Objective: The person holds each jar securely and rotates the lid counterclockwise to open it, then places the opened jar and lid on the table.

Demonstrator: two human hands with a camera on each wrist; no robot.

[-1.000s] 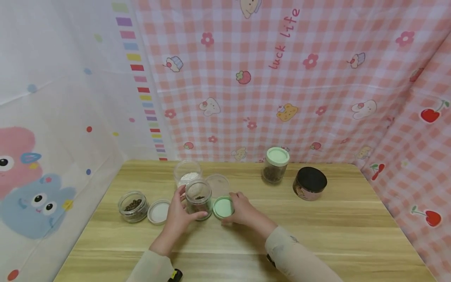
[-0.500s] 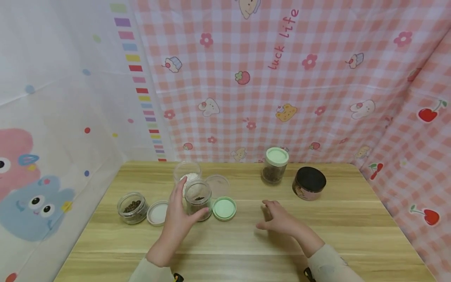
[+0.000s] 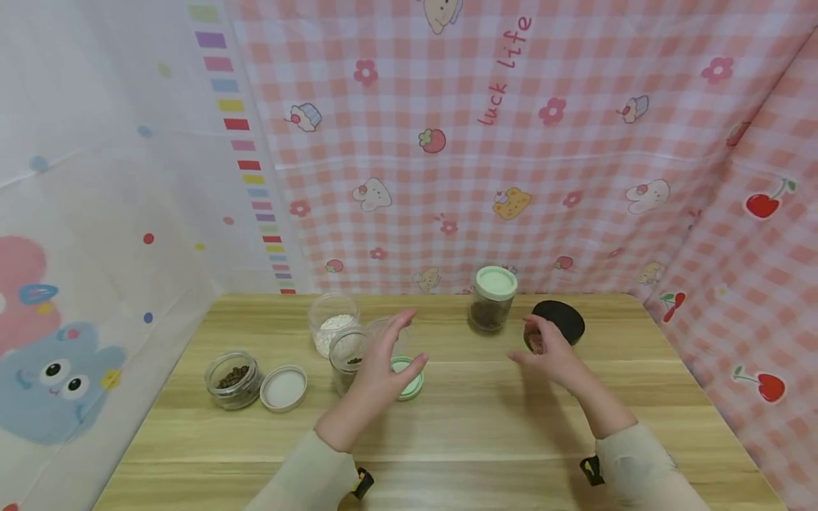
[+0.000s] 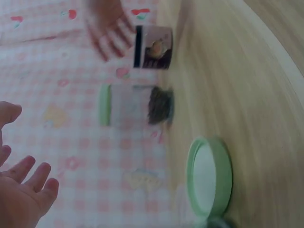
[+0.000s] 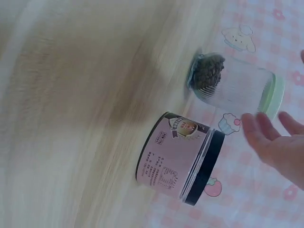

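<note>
My right hand (image 3: 552, 355) is in front of the pink jar with a black lid (image 3: 564, 321), its fingers loosely bent and holding nothing. In the right wrist view its fingertips stay apart from that pink jar (image 5: 175, 154). My left hand (image 3: 382, 369) hovers with thumb and fingers spread, covering part of the open glass jar (image 3: 345, 348) with a few dark bits inside. Just beyond the left thumb lies a light green lid (image 3: 411, 387). A tall jar with a green lid (image 3: 493, 301) and dark contents stands left of the pink jar.
At the left sit a short open jar of brown pellets (image 3: 233, 381) and a white lid (image 3: 284, 389). An open jar of white grains (image 3: 334, 323) stands behind the glass jar, beside a clear lid (image 3: 401, 339). A checked cloth (image 3: 409, 163) hangs behind the table.
My right hand has left the green lid and moved right to the pink jar. My left hand has come off the open glass jar and shifted right. The jars stand where they were.
</note>
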